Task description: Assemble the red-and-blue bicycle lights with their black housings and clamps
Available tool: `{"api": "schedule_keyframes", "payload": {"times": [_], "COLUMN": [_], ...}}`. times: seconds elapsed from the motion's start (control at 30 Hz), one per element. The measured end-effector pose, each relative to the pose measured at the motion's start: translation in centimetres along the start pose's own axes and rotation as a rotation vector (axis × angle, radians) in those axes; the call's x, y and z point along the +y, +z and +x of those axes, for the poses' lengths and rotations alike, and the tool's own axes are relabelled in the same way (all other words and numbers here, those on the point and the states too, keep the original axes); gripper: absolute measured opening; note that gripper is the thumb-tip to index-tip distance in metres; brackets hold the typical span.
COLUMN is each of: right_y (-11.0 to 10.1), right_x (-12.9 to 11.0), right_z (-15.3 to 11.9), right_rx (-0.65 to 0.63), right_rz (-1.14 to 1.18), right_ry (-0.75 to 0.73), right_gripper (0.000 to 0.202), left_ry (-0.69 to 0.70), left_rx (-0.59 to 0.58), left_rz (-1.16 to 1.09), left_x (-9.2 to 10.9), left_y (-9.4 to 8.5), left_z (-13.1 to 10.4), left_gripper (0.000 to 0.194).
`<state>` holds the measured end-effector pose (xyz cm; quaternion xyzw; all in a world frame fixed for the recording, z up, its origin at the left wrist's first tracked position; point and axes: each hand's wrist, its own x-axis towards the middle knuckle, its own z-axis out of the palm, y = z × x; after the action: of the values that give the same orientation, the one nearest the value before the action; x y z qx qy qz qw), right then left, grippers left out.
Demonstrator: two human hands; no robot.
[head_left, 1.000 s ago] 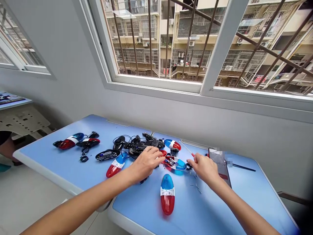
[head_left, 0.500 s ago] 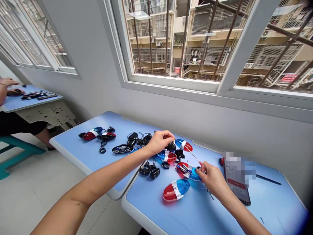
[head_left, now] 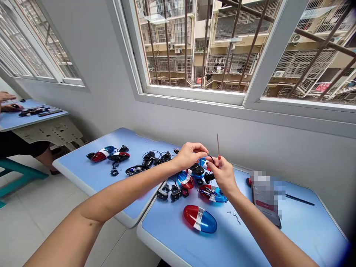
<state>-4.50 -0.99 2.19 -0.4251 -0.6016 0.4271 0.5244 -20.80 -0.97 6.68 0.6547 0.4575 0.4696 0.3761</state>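
Note:
Above the pile of parts, my left hand (head_left: 191,154) pinches a thin black cable (head_left: 210,157). My right hand (head_left: 224,174) is closed round a red-handled screwdriver (head_left: 219,152), its shaft pointing up, and its fingertips meet the cable's other side. Below the hands lie a red and blue light shell (head_left: 185,180) and a black part (head_left: 196,169). An open shell with batteries (head_left: 213,193) sits just left of my right forearm. Nearer the front edge lies a closed-looking red, white and blue shell (head_left: 200,219).
Black clamps (head_left: 175,193) and small screws (head_left: 236,217) lie on the near table. A phone (head_left: 265,202) and a black rod (head_left: 300,199) are at the right. More light units (head_left: 102,153) stand on the left table (head_left: 91,174). Another person's hands (head_left: 11,106) show far left.
My right hand has risen from the open shell to the cable beside my left hand, and the screwdriver now points up. The front shell is turned differently. The view has shifted slightly.

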Motion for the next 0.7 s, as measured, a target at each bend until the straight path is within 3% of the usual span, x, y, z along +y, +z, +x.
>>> {"api": "schedule_keyframes", "payload": {"times": [0.17, 0.33, 0.5, 0.7], "right_y": [1.4, 1.9, 1.5, -1.5], "right_x": [-2.0, -5.0, -7.6, -10.3], "right_z": [1.7, 2.5, 3.3, 3.8], "right_rx": [-0.032, -0.141, -0.175, -0.109], "right_rz": [0.128, 0.157, 0.134, 0.102], "right_ry": [-0.009, -0.008, 0.019, 0.038], "right_gripper": [0.044, 0.046, 0.042, 0.042], "left_ry": [0.068, 0.16, 0.061, -0.02], "left_rx": [-0.041, -0.328, -0.482, -0.649], "left_rz": [-0.006, 0.295, 0.235, -0.008], "left_x": [-1.3, -4.2, -5.9, -4.8], "left_y": [-1.7, -3.5, -2.8, -3.1], "left_z": [-0.4, -1.0, 0.5, 1.9], "left_gripper": [0.035, 0.067, 0.063, 0.053]}}
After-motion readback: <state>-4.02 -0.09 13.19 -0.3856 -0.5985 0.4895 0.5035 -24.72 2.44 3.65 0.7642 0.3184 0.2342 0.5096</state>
